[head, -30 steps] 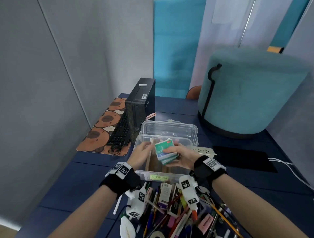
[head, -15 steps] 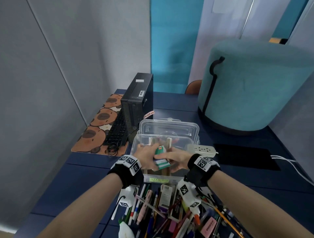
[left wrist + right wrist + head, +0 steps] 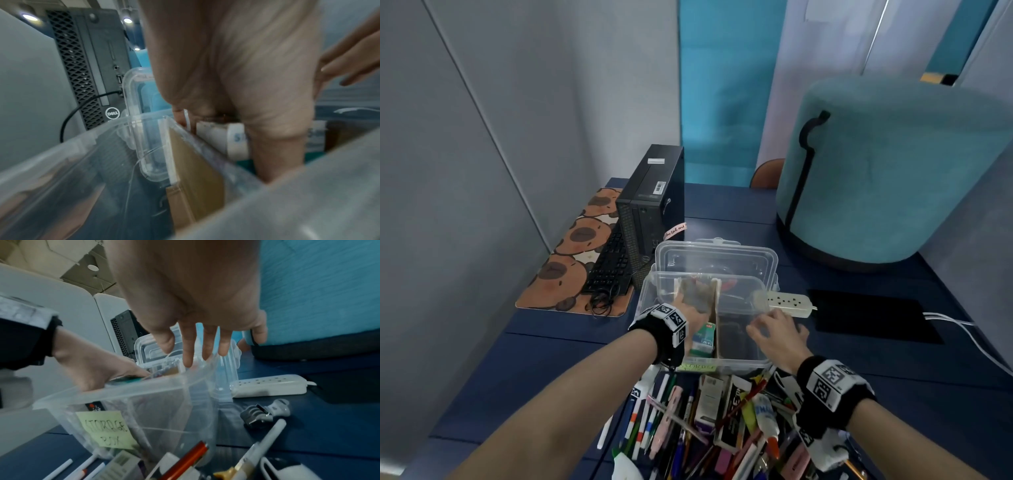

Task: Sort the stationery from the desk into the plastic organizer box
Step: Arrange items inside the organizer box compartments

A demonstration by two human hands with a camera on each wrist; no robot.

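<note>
The clear plastic organizer box (image 3: 756,284) stands in front of me, split by cardboard dividers (image 3: 715,308) and labelled "STORAGE BOX" (image 3: 104,430). My left hand (image 3: 686,308) reaches down into its left compartment and grips a stack of small green-and-white boxes (image 3: 703,337). In the left wrist view the thumb and fingers (image 3: 275,129) pinch the white box (image 3: 222,138) beside the divider. My right hand (image 3: 777,329) hovers over the box's right side, empty, with its fingers (image 3: 205,345) straight. A heap of pens, markers and glue (image 3: 709,421) lies before the box.
The box's clear lid (image 3: 715,253) leans behind it. A white power strip (image 3: 787,303) lies to the right, next to a black mat (image 3: 873,318). A black computer tower (image 3: 654,209) and keyboard (image 3: 609,270) stand at the left. A teal stool (image 3: 893,171) fills the back right.
Both hands held the green-and-white stack above the box. Now the left hand has lowered it into the left compartment, and the right hand has let go and drawn back to the right.
</note>
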